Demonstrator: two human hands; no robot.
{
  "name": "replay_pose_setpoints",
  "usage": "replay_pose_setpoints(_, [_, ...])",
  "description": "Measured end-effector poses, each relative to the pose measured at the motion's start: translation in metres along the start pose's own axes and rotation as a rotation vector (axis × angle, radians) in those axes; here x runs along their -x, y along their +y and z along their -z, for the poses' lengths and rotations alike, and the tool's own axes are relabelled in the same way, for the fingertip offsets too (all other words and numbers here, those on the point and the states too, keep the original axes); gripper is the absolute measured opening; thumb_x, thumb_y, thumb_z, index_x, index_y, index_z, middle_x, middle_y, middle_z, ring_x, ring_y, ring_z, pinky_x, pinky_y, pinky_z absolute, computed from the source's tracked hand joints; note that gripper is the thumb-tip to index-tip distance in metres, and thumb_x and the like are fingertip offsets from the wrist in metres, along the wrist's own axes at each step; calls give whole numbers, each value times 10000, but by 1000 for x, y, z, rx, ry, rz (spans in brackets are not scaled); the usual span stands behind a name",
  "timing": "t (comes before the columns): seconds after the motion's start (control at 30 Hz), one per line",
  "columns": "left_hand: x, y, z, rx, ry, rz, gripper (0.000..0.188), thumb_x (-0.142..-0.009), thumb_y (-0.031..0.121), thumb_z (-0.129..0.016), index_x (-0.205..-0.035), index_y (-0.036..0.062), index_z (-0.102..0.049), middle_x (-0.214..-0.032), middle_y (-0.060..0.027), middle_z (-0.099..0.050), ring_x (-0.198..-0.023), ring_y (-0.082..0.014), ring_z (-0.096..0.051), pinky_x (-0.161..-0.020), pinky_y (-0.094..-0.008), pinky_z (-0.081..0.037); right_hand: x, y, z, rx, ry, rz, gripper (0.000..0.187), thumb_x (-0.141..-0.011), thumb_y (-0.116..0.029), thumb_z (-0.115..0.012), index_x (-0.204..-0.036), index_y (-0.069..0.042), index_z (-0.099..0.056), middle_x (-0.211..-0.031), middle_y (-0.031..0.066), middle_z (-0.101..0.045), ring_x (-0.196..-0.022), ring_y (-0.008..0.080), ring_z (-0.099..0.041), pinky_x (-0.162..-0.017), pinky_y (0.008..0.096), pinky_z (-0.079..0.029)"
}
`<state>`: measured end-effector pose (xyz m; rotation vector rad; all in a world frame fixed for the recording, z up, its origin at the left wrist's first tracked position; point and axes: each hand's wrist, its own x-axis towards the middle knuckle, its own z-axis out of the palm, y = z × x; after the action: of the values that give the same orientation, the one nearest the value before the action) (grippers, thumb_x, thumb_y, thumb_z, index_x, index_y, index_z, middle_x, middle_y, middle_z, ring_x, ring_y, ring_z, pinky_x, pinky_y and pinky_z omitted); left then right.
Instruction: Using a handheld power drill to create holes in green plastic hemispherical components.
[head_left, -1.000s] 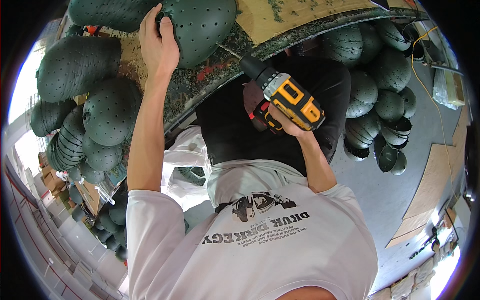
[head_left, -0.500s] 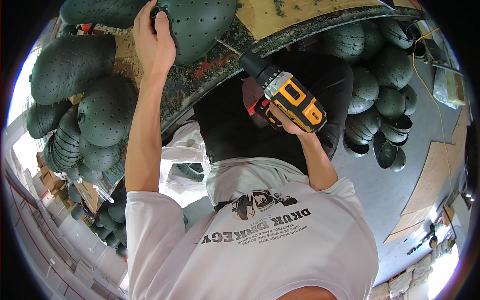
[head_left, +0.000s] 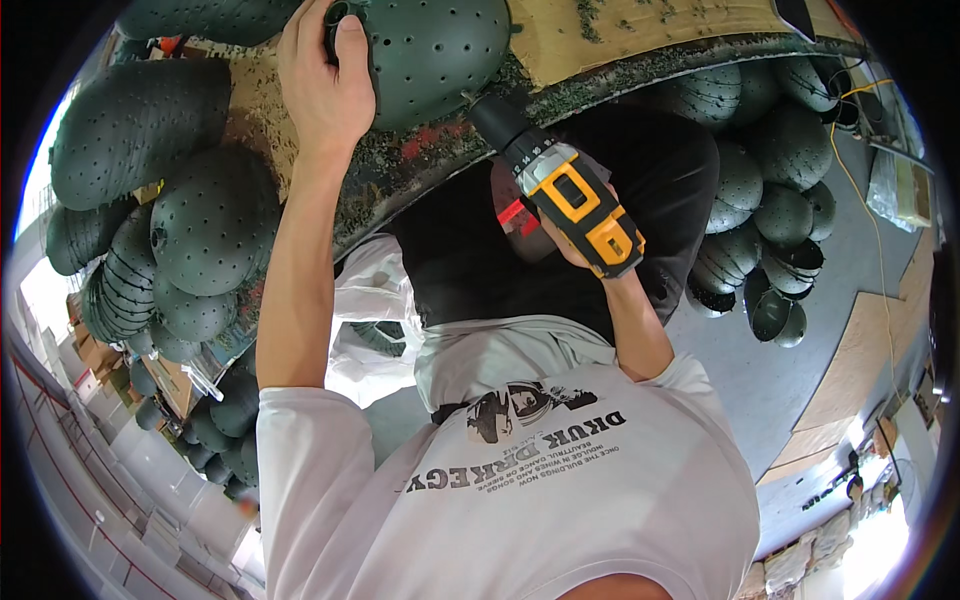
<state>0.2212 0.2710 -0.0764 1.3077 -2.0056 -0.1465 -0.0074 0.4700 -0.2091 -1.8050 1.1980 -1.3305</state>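
Observation:
My left hand point(head_left: 330, 90) grips a dark green dome-shaped shell point(head_left: 435, 55) dotted with small holes. Its thumb hooks at a larger round opening on the shell's left side, with the fingers over the edge. In my right hand point(head_left: 585, 240) is a yellow and black cordless drill point(head_left: 590, 212), pointed up and left. Its chuck is close to the shell's lower right side, and only a short length of the bit point(head_left: 467, 96) shows there. Whether the bit's tip is inside the shell cannot be made out. My right fingers are partly hidden behind the drill body.
Green shavings litter the worktable point(head_left: 420, 150), which has cardboard point(head_left: 640, 35) on it. Stacks of perforated green shells point(head_left: 210, 220) stand at the left. More nested shells point(head_left: 785, 140) are piled at the right, near a yellow cord point(head_left: 860, 185). A white plastic bag point(head_left: 375, 290) hangs below the table.
The drill has come closer to the shell and turned slightly, with less of its bit showing. My left hand and the shell appear a little farther right in the view.

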Motion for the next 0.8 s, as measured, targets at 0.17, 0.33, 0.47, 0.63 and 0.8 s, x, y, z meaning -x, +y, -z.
replay_pose_setpoints(0.17, [-1, -3, -1, -22, 8, -31, 373, -1033, 176, -470, -1365, 25, -550, -1399, -192, -531, -1312, -362, -493, -1126, -420, -352, 16, -29, 13, -606, 57, -954, 400, -785, -37, -778, -1174, -92, -702, -1106, 64, -721, -1018, 283, -708, -879, 402, -556])
replay_pose_setpoints(0.33, [-1, 0, 0, -12, 1, -2, 386, -1039, 218, -473, -1366, 28, -550, -1405, -187, -528, -1319, -365, -486, -1131, -428, -348, -4, -25, 6, -242, 10, -285, 241, -889, -53, -717, -1106, -16, -618, -907, 50, -728, -818, 132, -724, -718, 245, -575])
replay_pose_setpoints(0.47, [0, 4, -3, -29, 21, 23, 382, -1031, 218, -490, -1362, 40, -557, -1400, -188, -532, -1323, -373, -481, -1128, -433, -350, -15, -12, -3, -195, 37, -159, 312, -826, -139, -778, -1061, -11, -619, -872, 53, -718, -771, 131, -713, -679, 264, -547])
replay_pose_setpoints(0.63, [-1, 4, 2, -42, 10, 38, 371, -1020, 212, -504, -1348, 49, -567, -1384, -195, -543, -1305, -380, -492, -1111, -440, -363, 19, -43, 19, 132, 26, -166, 331, -814, -127, -791, -1098, -23, -654, -953, 34, -708, -800, 147, -710, -724, 267, -547])
replay_pose_setpoints(0.8, [-2, -4, -5, -25, 75, -28, 398, -1026, 281, -521, -1353, 60, -575, -1360, -173, -559, -1267, -336, -519, -1087, -407, -383, 83, -35, 45, 382, 207, -46, 368, -866, -98, -687, -1221, -30, -615, -914, 59, -695, -828, 227, -668, -831, 379, -529])
